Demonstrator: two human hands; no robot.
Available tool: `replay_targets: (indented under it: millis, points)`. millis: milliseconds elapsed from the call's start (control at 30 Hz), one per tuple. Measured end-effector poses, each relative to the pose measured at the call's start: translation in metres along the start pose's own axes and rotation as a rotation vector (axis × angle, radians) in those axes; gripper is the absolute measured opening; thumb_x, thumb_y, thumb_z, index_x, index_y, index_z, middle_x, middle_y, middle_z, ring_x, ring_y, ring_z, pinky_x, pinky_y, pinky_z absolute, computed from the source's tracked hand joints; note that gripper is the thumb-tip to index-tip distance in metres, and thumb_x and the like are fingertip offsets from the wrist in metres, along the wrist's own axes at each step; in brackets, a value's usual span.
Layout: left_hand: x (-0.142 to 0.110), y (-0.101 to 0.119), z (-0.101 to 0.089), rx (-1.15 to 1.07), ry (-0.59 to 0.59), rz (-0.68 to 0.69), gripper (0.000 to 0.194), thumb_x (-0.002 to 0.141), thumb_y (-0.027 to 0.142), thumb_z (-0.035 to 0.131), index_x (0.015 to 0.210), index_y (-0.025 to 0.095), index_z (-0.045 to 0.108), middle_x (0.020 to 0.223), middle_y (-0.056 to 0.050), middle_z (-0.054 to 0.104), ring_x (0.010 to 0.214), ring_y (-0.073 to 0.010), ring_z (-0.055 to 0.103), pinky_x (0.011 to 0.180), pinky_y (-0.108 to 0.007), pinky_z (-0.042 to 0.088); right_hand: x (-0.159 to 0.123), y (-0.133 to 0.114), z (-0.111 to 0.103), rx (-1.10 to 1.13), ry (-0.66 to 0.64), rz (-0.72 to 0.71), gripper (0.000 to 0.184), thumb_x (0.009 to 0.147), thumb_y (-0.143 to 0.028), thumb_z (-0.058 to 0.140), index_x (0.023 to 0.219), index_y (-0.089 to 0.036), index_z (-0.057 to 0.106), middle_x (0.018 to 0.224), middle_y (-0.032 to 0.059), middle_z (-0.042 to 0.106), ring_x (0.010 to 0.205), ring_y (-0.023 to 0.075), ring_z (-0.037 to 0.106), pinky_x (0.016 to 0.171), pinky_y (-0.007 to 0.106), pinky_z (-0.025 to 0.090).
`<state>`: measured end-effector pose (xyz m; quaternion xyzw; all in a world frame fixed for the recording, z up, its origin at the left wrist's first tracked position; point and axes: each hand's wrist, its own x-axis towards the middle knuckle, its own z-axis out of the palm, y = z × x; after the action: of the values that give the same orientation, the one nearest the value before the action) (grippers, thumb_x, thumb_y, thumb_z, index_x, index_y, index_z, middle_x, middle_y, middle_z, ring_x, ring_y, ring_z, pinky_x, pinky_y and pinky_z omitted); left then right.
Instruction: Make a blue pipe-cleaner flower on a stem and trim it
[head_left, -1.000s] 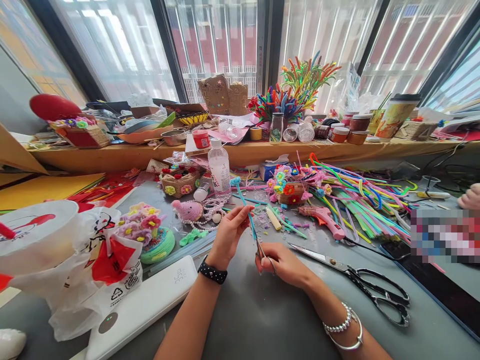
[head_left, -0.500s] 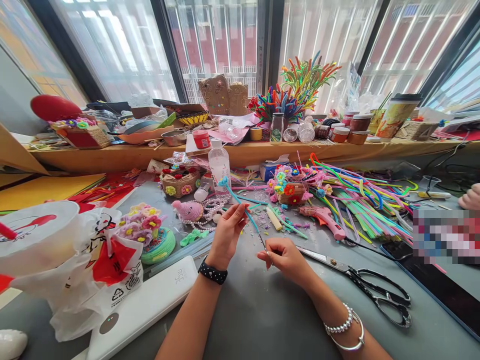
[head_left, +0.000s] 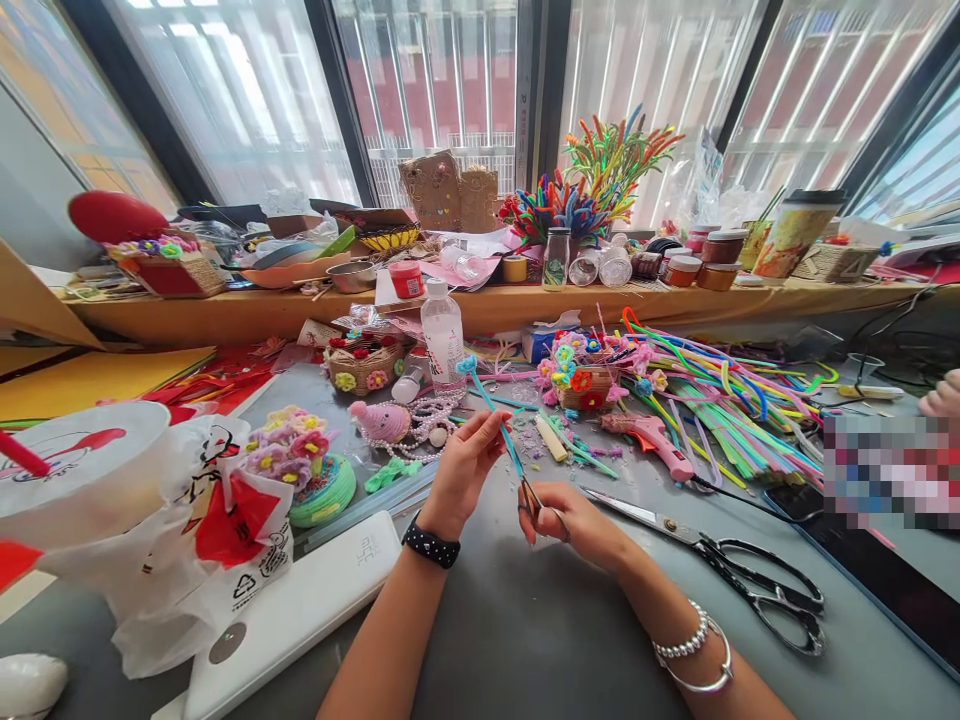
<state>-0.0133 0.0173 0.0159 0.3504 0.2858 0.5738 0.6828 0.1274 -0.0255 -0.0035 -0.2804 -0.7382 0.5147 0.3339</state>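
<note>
My left hand [head_left: 471, 458] pinches a blue pipe cleaner [head_left: 486, 398] between thumb and fingers. Its upper end is curled into a small blue flower head, and the stem slants down toward my right hand [head_left: 562, 512]. Through the handle loops of small scissors [head_left: 529, 494], my right hand's fingers are closed, with the blades up against the stem's lower end. Whether the blades touch the stem I cannot tell. Large black-handled shears [head_left: 697, 540] lie on the grey table to the right of my right hand.
A pink glue gun [head_left: 651, 442] with a cord lies behind the shears. Bundled pipe cleaners [head_left: 742, 430] spread at the right, near a dark phone [head_left: 862, 580]. A white power bank [head_left: 300, 620], a plastic bottle [head_left: 442, 335] and a bagged cup [head_left: 82, 470] stand or lie leftward. Another person's hand [head_left: 941, 393] shows far right.
The blue flower head swung left, then back to the right and more upright. My right hand turned the scissors, whose handles now show spread wider than half a second ago.
</note>
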Motion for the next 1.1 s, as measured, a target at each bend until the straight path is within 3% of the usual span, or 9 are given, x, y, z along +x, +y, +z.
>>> replay_targets:
  millis: [400,800,1100]
  points:
    - [0.0046,0.0022,-0.0016,-0.067,0.131,0.086,0.014,0.058,0.025,0.068,0.068,0.016,0.065,0.063,0.004,0.060,0.052,-0.0021,0.049,0.051,-0.013,0.038,0.0064,-0.0031,0.0049,-0.048,0.182,0.107,0.050,0.069,-0.060,0.043,0.043,-0.016,0.039,0.045,-0.0031,0.040,0.046,0.0085,0.034,0.044,0.020,0.027]
    - [0.0016,0.0017,0.0021,0.018,0.138,0.086,0.013,0.057,0.022,0.069,0.067,0.014,0.067,0.063,0.002,0.062,0.055,-0.0031,0.050,0.053,-0.012,0.038,0.0066,0.0041,0.0051,0.042,0.020,0.107,0.058,0.070,-0.066,0.031,0.054,-0.014,0.049,0.049,-0.0045,0.032,0.046,0.0074,0.028,0.044,0.021,0.022]
    - [0.0031,0.0024,0.0000,0.016,0.206,0.113,0.015,0.055,0.026,0.070,0.067,0.017,0.066,0.064,0.003,0.061,0.053,-0.0031,0.048,0.051,-0.014,0.036,0.0086,-0.0006,0.0060,-0.034,0.160,0.139,0.052,0.072,-0.060,0.039,0.048,-0.015,0.046,0.046,-0.0038,0.036,0.047,0.0081,0.031,0.045,0.021,0.025]
